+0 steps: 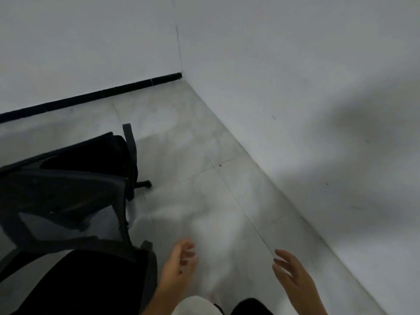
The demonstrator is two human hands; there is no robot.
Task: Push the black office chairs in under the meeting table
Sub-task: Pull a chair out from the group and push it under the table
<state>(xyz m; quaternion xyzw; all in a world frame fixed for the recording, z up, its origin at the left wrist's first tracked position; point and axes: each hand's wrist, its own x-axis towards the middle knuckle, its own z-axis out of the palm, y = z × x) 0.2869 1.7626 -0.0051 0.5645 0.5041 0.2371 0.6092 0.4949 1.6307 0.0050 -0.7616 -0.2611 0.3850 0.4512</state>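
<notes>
Two black office chairs stand at the left of the head view. The near chair shows its black seat and right armrest at the bottom left. Behind it stands a second chair with a mesh back, a seat and one caster on the floor. My left hand hovers just right of the near chair's armrest, fingers apart, touching nothing. My right hand is farther right over the floor, also spread and holding nothing. No meeting table is in view.
A light grey tiled floor runs to a room corner. A white wall with a black skirting strip closes the back. Another white wall runs along the right. My legs show at the bottom edge.
</notes>
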